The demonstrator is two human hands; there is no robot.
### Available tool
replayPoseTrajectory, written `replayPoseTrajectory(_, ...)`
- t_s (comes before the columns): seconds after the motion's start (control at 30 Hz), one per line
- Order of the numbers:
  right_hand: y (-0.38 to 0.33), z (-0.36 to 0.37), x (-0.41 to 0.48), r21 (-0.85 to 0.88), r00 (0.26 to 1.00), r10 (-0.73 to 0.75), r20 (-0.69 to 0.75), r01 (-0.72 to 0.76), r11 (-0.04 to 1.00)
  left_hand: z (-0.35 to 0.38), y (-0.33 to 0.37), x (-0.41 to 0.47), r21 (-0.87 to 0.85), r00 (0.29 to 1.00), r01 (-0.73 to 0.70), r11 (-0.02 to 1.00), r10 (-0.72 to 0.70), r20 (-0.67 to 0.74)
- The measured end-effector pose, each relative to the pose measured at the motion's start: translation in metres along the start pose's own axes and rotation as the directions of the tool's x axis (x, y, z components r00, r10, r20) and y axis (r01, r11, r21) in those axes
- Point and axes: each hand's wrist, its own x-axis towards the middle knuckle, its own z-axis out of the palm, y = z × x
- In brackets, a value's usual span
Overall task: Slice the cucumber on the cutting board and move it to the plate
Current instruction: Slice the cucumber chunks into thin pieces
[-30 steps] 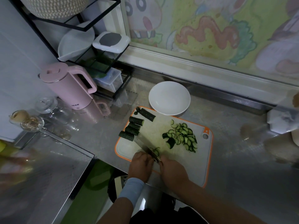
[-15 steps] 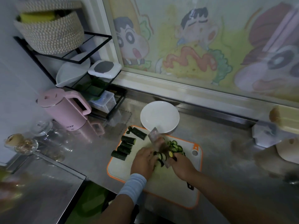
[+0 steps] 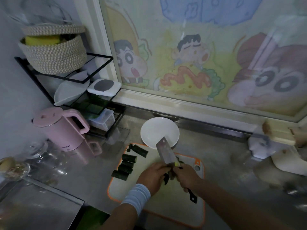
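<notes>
On the cutting board (image 3: 187, 196), the right hand (image 3: 187, 177) grips the handle of the knife (image 3: 166, 151). The blade is tipped up toward the plate (image 3: 154, 130), likely to ferry slices across. The left hand (image 3: 152, 175) crowds against the blade's side over dark slices (image 3: 166, 178), probably steadying them; I cannot tell whether its fingers clasp them. Several uncut cucumber pieces (image 3: 127, 165), short and dark-skinned, wait on the board's left. No slices show on the plate yet.

a home kitchen: steel counter (image 3: 221, 156), pink kettle (image 3: 61, 128) (cartoon-painted wall (image 3: 191, 52)).
</notes>
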Motion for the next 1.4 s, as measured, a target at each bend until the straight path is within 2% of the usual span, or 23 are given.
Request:
replayPoseTrajectory(0.1,-0.005,0.002,-0.003,-0.139,0.998,-0.049,-0.036,0.044,0.989,-0.014,-0.009,-0.008,0.122,0.978,0.025,0.992,-0.050,0.201)
replayPoseTrajectory(0.17,-0.011,0.004,-0.005,-0.139,0.999,-0.049,-0.021,0.045,0.989,-0.021,-0.025,-0.011,0.163,0.963,0.087,0.983,-0.125,0.240)
replayPoseTrajectory(0.2,-0.011,0.005,-0.005,-0.167,0.998,-0.062,-0.025,0.057,0.984,-0.025,-0.034,-0.012,0.119,0.966,0.151,0.981,-0.172,0.191)
replayPoseTrajectory(0.23,-0.011,0.006,-0.007,-0.197,0.995,-0.088,-0.039,0.079,0.977,-0.030,-0.042,-0.012,0.034,0.970,0.224,0.974,-0.226,0.091)
replayPoseTrajectory(0.27,-0.010,0.008,-0.010,-0.297,0.986,-0.164,-0.042,0.144,0.944,-0.036,-0.047,-0.010,-0.062,0.955,0.293,0.954,-0.295,-0.031)
replayPoseTrajectory(0.3,-0.008,0.010,-0.013,-0.364,0.981,-0.189,-0.050,0.158,0.918,-0.044,-0.051,-0.007,-0.147,0.916,0.350,0.925,-0.371,-0.155)
replayPoseTrajectory(0.37,-0.001,0.014,-0.018,-0.514,0.969,-0.243,-0.037,0.190,0.836,-0.061,-0.055,-0.001,-0.294,0.776,0.427,0.855,-0.513,-0.366)
replayPoseTrajectory(0.4,0.002,0.016,-0.021,-0.542,0.966,-0.258,-0.017,0.208,0.814,-0.067,-0.057,0.003,-0.322,0.723,0.447,0.835,-0.549,-0.419)
replayPoseTrajectory(0.43,0.006,0.018,-0.022,-0.566,0.964,-0.264,0.010,0.223,0.793,-0.073,-0.059,0.006,-0.313,0.720,0.448,0.837,-0.546,-0.429)
replayPoseTrajectory(0.5,0.010,0.021,-0.026,-0.605,0.957,-0.289,0.026,0.245,0.758,-0.072,-0.067,0.013,-0.243,0.841,0.401,0.883,-0.460,-0.286)
replayPoseTrajectory(0.53,0.012,0.022,-0.026,-0.619,0.952,-0.306,0.023,0.254,0.743,-0.067,-0.070,0.017,-0.200,0.905,0.375,0.905,-0.404,-0.132)
replayPoseTrajectory(0.57,0.013,0.022,-0.026,-0.625,0.946,-0.322,0.023,0.265,0.734,-0.062,-0.069,0.019,-0.148,0.934,0.359,0.922,-0.355,0.051)
replayPoseTrajectory(0.6,0.013,0.023,-0.026,-0.627,0.941,-0.339,0.025,0.279,0.728,-0.058,-0.067,0.021,-0.094,0.921,0.346,0.934,-0.318,0.226)
replayPoseTrajectory(0.63,0.012,0.023,-0.027,-0.629,0.936,-0.350,0.034,0.292,0.720,-0.053,-0.062,0.022,-0.063,0.879,0.338,0.939,-0.291,0.377)
replayPoseTrajectory(0.67,0.009,0.022,-0.028,-0.629,0.933,-0.357,0.045,0.304,0.715,-0.048,-0.057,0.023,-0.035,0.837,0.318,0.947,-0.263,0.479)
replayPoseTrajectory(0.73,0.006,0.021,-0.027,-0.630,0.920,-0.387,0.059,0.336,0.700,-0.039,-0.051,0.022,0.001,0.783,0.279,0.960,-0.228,0.579)
replayPoseTrajectory(0.87,0.008,0.013,-0.022,-0.638,0.909,-0.412,0.065,0.355,0.683,-0.021,-0.058,0.024,-0.106,0.756,0.453,0.885,-0.318,0.572)
replayPoseTrajectory(0.97,0.013,0.006,-0.018,-0.642,0.904,-0.411,0.119,0.386,0.663,-0.020,-0.058,0.031,-0.126,0.792,0.484,0.866,-0.372,0.485)
replayPoseTrajectory(1.13,0.019,0.002,-0.006,-0.635,0.881,-0.432,0.192,0.447,0.630,-0.016,-0.040,0.036,-0.171,0.781,0.498,0.850,-0.354,0.515)
replayPoseTrajectory(1.23,0.017,-0.006,-0.002,-0.624,0.861,-0.454,0.231,0.489,0.609,-0.014,-0.040,0.034,-0.165,0.795,0.533,0.830,-0.425,0.433)
replayPoseTrajectory(1.3,0.015,-0.013,0.000,-0.615,0.843,-0.471,0.260,0.521,0.592,-0.017,-0.044,0.032,-0.190,0.778,0.586,0.787,-0.483,0.401)
replayPoseTrajectory(1.4,0.016,-0.022,0.005,-0.598,0.836,-0.472,0.281,0.537,0.595,-0.024,-0.047,0.027,-0.176,0.735,0.622,0.763,-0.491,0.468)
